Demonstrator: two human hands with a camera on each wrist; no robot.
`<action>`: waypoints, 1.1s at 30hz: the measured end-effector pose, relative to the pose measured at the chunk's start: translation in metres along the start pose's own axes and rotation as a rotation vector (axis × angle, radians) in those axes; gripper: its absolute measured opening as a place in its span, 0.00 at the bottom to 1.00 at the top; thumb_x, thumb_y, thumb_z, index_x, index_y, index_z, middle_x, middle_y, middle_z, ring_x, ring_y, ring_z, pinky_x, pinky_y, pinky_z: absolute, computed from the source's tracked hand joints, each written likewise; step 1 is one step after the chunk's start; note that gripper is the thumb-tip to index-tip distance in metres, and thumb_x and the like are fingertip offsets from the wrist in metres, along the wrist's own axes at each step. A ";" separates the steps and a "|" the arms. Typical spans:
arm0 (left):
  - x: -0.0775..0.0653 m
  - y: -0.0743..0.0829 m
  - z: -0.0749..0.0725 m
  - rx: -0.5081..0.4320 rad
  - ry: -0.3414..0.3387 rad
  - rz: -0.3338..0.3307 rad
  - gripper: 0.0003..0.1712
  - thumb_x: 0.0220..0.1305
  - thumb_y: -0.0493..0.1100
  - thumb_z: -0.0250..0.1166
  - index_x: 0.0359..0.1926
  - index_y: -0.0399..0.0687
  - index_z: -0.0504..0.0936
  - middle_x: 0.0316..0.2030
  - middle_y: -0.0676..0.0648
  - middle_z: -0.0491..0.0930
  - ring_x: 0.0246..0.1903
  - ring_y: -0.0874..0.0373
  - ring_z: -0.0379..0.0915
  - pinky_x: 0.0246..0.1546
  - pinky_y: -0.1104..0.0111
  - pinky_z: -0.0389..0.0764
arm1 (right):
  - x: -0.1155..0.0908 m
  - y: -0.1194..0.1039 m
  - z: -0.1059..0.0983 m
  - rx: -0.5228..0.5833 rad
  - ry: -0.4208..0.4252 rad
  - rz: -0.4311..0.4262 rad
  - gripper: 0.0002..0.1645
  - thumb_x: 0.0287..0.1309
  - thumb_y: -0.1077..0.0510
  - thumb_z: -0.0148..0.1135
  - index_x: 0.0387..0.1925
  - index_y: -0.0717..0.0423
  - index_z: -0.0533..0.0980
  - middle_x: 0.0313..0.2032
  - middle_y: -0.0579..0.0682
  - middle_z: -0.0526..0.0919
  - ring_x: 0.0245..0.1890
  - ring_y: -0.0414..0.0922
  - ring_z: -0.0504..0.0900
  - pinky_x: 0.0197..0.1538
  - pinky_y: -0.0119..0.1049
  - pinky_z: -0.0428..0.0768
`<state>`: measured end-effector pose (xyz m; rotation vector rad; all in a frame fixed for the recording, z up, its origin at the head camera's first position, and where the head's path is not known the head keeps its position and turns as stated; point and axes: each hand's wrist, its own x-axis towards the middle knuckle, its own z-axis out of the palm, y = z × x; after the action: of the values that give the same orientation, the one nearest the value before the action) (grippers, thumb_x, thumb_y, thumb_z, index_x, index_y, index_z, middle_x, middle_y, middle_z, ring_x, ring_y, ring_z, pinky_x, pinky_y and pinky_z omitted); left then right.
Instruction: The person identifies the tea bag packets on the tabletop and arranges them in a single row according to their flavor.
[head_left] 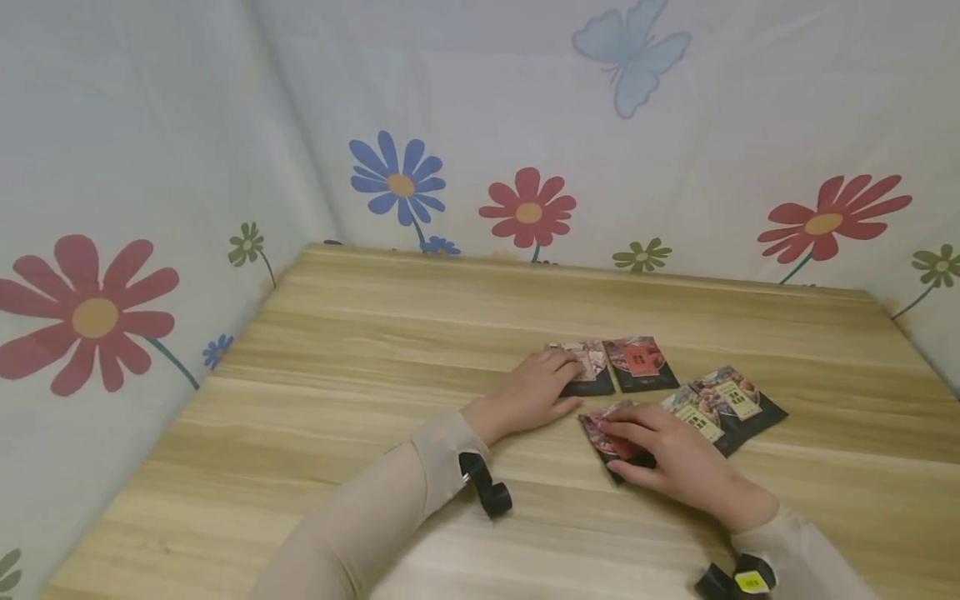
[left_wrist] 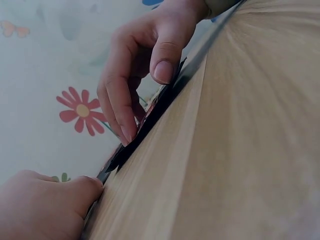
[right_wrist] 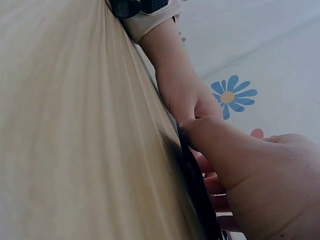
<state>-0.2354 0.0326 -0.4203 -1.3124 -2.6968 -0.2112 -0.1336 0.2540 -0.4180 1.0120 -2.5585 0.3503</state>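
Flat, dark food packets with printed pictures lie on the wooden table. In the head view, my left hand (head_left: 528,392) rests its fingers over the left side of a pink-labelled packet (head_left: 596,379), thumb by its near edge. A red-labelled packet (head_left: 641,367) lies just right of it. Nearer to me, my right hand (head_left: 678,458) holds another red-labelled packet (head_left: 595,433) between fingers and thumb. The left wrist view shows the right hand's (left_wrist: 142,65) fingertips bent onto that packet, the thumb at its edge. The fingers partly cover both handled packets.
Two yellow-labelled packets (head_left: 738,400) lie side by side at an angle, just beyond the right hand. The wooden table (head_left: 360,358) extends left and toward the back. A flower-printed curtain (head_left: 450,92) hangs behind and beside it.
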 end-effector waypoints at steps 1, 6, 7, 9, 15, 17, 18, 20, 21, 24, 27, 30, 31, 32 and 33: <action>0.000 0.000 0.000 0.001 -0.001 0.000 0.28 0.69 0.58 0.53 0.62 0.48 0.71 0.61 0.48 0.72 0.65 0.54 0.64 0.72 0.64 0.59 | 0.000 0.000 0.000 0.000 -0.004 0.004 0.24 0.48 0.45 0.71 0.46 0.51 0.82 0.49 0.48 0.82 0.50 0.47 0.80 0.49 0.45 0.82; 0.001 0.000 -0.003 0.000 0.005 0.008 0.29 0.69 0.58 0.53 0.63 0.47 0.71 0.62 0.47 0.72 0.65 0.54 0.64 0.72 0.64 0.60 | 0.000 0.000 -0.003 -0.006 -0.014 0.024 0.25 0.47 0.45 0.72 0.47 0.52 0.82 0.49 0.48 0.82 0.50 0.48 0.80 0.50 0.46 0.82; 0.001 0.000 -0.003 0.002 0.005 0.007 0.29 0.69 0.58 0.53 0.64 0.46 0.70 0.62 0.47 0.71 0.65 0.54 0.64 0.71 0.64 0.60 | 0.000 0.000 -0.003 -0.007 -0.014 0.024 0.26 0.47 0.46 0.72 0.47 0.52 0.82 0.49 0.48 0.82 0.51 0.48 0.80 0.50 0.46 0.82; 0.001 -0.001 -0.004 0.010 0.003 0.000 0.30 0.69 0.58 0.53 0.65 0.46 0.70 0.62 0.47 0.71 0.65 0.54 0.64 0.71 0.64 0.60 | 0.000 0.001 -0.004 -0.007 -0.018 0.021 0.26 0.48 0.45 0.72 0.48 0.52 0.82 0.49 0.49 0.81 0.51 0.49 0.80 0.51 0.47 0.81; 0.000 -0.002 -0.001 0.023 0.001 -0.011 0.29 0.70 0.57 0.52 0.65 0.46 0.70 0.62 0.46 0.71 0.64 0.53 0.64 0.71 0.63 0.60 | 0.001 0.002 -0.002 -0.007 -0.023 0.010 0.25 0.52 0.45 0.69 0.50 0.52 0.81 0.50 0.49 0.81 0.52 0.50 0.79 0.52 0.47 0.81; 0.000 -0.001 0.000 0.023 -0.005 -0.014 0.29 0.70 0.56 0.52 0.65 0.47 0.71 0.62 0.46 0.70 0.64 0.53 0.64 0.71 0.64 0.60 | 0.000 0.002 -0.002 -0.007 -0.028 0.011 0.25 0.52 0.45 0.69 0.50 0.52 0.81 0.50 0.49 0.81 0.52 0.49 0.79 0.52 0.47 0.81; -0.001 -0.001 0.000 0.024 -0.007 -0.015 0.28 0.71 0.56 0.52 0.65 0.47 0.71 0.62 0.46 0.70 0.64 0.53 0.64 0.71 0.64 0.60 | -0.001 0.002 -0.001 -0.008 -0.032 0.012 0.25 0.52 0.45 0.69 0.50 0.52 0.81 0.50 0.49 0.81 0.52 0.49 0.79 0.52 0.47 0.81; -0.002 -0.001 0.001 0.029 -0.009 -0.024 0.28 0.71 0.56 0.52 0.65 0.47 0.71 0.62 0.46 0.70 0.65 0.53 0.64 0.71 0.64 0.60 | 0.000 0.002 0.000 -0.006 -0.039 0.016 0.25 0.52 0.46 0.69 0.50 0.52 0.81 0.50 0.49 0.81 0.52 0.49 0.79 0.52 0.47 0.80; -0.003 -0.001 0.001 0.032 -0.008 -0.026 0.28 0.71 0.56 0.52 0.65 0.47 0.71 0.62 0.46 0.70 0.65 0.53 0.64 0.71 0.64 0.60 | 0.000 0.001 0.001 -0.007 -0.041 0.017 0.25 0.52 0.46 0.69 0.50 0.51 0.81 0.50 0.49 0.81 0.52 0.49 0.79 0.52 0.47 0.80; -0.004 -0.001 0.001 0.037 -0.007 -0.027 0.28 0.71 0.56 0.52 0.65 0.47 0.71 0.62 0.46 0.70 0.65 0.53 0.64 0.72 0.63 0.59 | -0.001 0.002 0.002 -0.007 -0.045 0.025 0.25 0.51 0.46 0.69 0.51 0.51 0.80 0.51 0.49 0.81 0.52 0.49 0.79 0.53 0.47 0.80; -0.005 -0.001 0.001 0.038 -0.006 -0.022 0.28 0.71 0.55 0.52 0.64 0.47 0.71 0.62 0.46 0.70 0.65 0.53 0.64 0.72 0.63 0.59 | -0.001 0.002 0.002 -0.008 -0.045 0.026 0.25 0.52 0.46 0.69 0.51 0.51 0.80 0.51 0.49 0.80 0.53 0.49 0.79 0.53 0.47 0.80; -0.007 -0.002 0.001 0.039 -0.004 -0.017 0.27 0.71 0.55 0.52 0.64 0.47 0.72 0.62 0.46 0.71 0.65 0.53 0.64 0.72 0.63 0.59 | -0.002 0.003 0.002 -0.009 -0.039 0.016 0.25 0.52 0.46 0.69 0.50 0.52 0.80 0.51 0.49 0.80 0.53 0.48 0.79 0.53 0.46 0.80; -0.008 -0.002 0.001 0.039 -0.002 -0.016 0.27 0.71 0.55 0.52 0.64 0.46 0.72 0.62 0.46 0.71 0.65 0.53 0.64 0.72 0.63 0.59 | -0.002 0.003 0.003 -0.011 -0.037 0.012 0.25 0.51 0.46 0.69 0.50 0.52 0.80 0.51 0.49 0.80 0.53 0.48 0.79 0.53 0.46 0.80; -0.009 -0.002 0.001 0.038 0.003 -0.013 0.27 0.71 0.55 0.52 0.64 0.46 0.72 0.61 0.46 0.71 0.65 0.53 0.64 0.72 0.63 0.59 | -0.002 0.003 0.002 -0.012 -0.034 0.008 0.25 0.51 0.46 0.70 0.50 0.52 0.81 0.51 0.49 0.80 0.53 0.48 0.79 0.53 0.46 0.80; -0.010 -0.002 0.001 0.041 0.006 -0.010 0.27 0.70 0.55 0.53 0.63 0.46 0.72 0.61 0.46 0.71 0.64 0.53 0.65 0.72 0.63 0.59 | -0.002 0.003 0.002 -0.013 -0.032 0.006 0.25 0.51 0.46 0.70 0.50 0.52 0.81 0.51 0.49 0.80 0.53 0.48 0.79 0.52 0.46 0.81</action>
<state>-0.2308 0.0238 -0.4235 -1.2857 -2.6879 -0.1605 -0.1347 0.2570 -0.4214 1.0137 -2.5898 0.3216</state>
